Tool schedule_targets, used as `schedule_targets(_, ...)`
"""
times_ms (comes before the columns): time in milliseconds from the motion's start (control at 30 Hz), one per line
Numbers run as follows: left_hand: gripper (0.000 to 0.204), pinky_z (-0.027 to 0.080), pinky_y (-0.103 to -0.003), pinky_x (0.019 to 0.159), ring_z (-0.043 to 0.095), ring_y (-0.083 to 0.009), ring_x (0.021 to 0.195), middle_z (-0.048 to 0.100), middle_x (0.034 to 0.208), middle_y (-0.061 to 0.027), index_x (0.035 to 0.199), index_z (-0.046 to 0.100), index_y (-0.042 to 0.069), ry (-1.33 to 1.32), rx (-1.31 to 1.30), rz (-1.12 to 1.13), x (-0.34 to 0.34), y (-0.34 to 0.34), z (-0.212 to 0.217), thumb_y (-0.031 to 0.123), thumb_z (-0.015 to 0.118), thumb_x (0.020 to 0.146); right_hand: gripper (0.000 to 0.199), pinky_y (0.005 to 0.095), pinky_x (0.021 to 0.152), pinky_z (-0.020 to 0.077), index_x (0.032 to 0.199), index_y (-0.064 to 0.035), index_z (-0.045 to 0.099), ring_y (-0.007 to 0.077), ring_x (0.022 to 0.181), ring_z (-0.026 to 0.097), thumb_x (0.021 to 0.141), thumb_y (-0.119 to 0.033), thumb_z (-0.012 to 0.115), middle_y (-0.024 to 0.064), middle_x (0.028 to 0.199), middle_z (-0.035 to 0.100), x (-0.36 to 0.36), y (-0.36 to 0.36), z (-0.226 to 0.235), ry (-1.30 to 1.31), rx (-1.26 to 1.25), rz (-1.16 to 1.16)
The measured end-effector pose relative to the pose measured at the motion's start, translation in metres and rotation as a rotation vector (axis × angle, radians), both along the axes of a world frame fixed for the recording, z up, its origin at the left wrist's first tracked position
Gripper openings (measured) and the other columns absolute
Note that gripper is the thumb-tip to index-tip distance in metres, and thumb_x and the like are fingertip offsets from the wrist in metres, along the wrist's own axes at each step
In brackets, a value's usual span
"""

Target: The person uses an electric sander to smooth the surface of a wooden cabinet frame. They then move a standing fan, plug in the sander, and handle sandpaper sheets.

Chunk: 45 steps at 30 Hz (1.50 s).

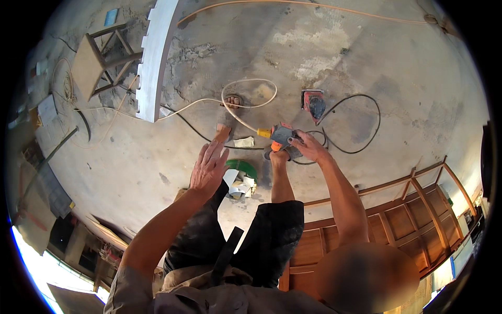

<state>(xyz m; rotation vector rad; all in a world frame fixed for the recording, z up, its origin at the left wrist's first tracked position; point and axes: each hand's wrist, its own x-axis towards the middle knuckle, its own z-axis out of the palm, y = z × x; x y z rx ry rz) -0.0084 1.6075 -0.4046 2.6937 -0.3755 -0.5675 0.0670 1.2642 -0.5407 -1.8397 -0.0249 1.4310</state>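
Note:
A dark grey power socket block [282, 134] sits in my right hand [311, 146], whose fingers and thumb close on its right end. A yellow plug [264, 133] joins the block to a pale cord [243, 121]. An orange plug [276, 146] sticks out at its lower side. My left hand [208, 170] holds nothing, its fingers stretched out above the floor. Beside it is a green basin [246, 166] with pieces of paper or sandpaper in it. Farther off, a red and black power sander [314, 104] rests on the floor, with a black cord [377, 116] looped beside it.
A long white notched board [157, 63] stands at the far left, beside a wooden stool [91, 65] lying on its side. Brown wooden panelled furniture [402, 220] lies at the right. Cords cross the concrete floor [235, 52] around my feet. A folded paper [243, 142] lies between them.

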Motion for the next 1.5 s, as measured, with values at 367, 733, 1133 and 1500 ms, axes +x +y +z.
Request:
schedule_targets(367, 0.033, 0.038, -0.043, 0.106, 0.061, -0.0224, 0.092, 0.062, 0.085, -0.0065, 0.111, 0.059, 0.002, 0.000, -0.068, -0.259, 0.013, -0.047, -0.029, 0.011, 0.061, 0.079, 0.046, 0.0439, 0.089, 0.0464, 0.124, 0.0010, 0.054, 0.0402, 0.101, 0.060, 0.096, -0.036, 0.058, 0.0244, 0.108, 0.064, -0.011, 0.017, 0.076, -0.123, 0.185, 0.061)
schedule_targets(733, 0.017, 0.045, -0.036, 0.077, 0.063, -0.0188, 0.081, 0.062, 0.082, -0.0047, 0.089, 0.062, 0.006, 0.022, 0.003, -0.158, 0.001, -0.063, -0.035, 0.017, 0.059, 0.076, 0.036, 0.0349, 0.084, 0.0478, 0.125, -0.0005, 0.055, 0.0233, 0.087, 0.060, 0.090, -0.008, 0.057, 0.0154, 0.100, 0.064, 0.007, 0.033, 0.120, -0.056, 0.168, -0.052)
schedule_targets(1133, 0.017, 0.044, -0.038, 0.086, 0.062, -0.0177, 0.080, 0.057, 0.078, -0.0027, 0.088, 0.062, 0.005, -0.040, 0.024, -0.111, -0.004, -0.075, -0.026, 0.017, 0.060, 0.076, 0.034, 0.0360, 0.081, 0.0469, 0.119, 0.0040, 0.055, 0.0259, 0.087, 0.060, 0.090, -0.013, 0.058, 0.0169, 0.097, 0.064, 0.005, 0.021, 0.120, -0.024, 0.210, -0.053)
schedule_targets(1500, 0.019, 0.040, -0.047, 0.103, 0.061, -0.0214, 0.091, 0.060, 0.085, -0.0040, 0.094, 0.061, 0.007, 0.030, 0.004, -0.131, 0.030, -0.074, -0.027, 0.017, 0.059, 0.079, 0.031, 0.0324, 0.077, 0.0479, 0.119, 0.0040, 0.054, 0.0187, 0.082, 0.058, 0.092, -0.010, 0.054, 0.0125, 0.093, 0.064, 0.009, 0.009, 0.104, -0.016, 0.211, -0.106)
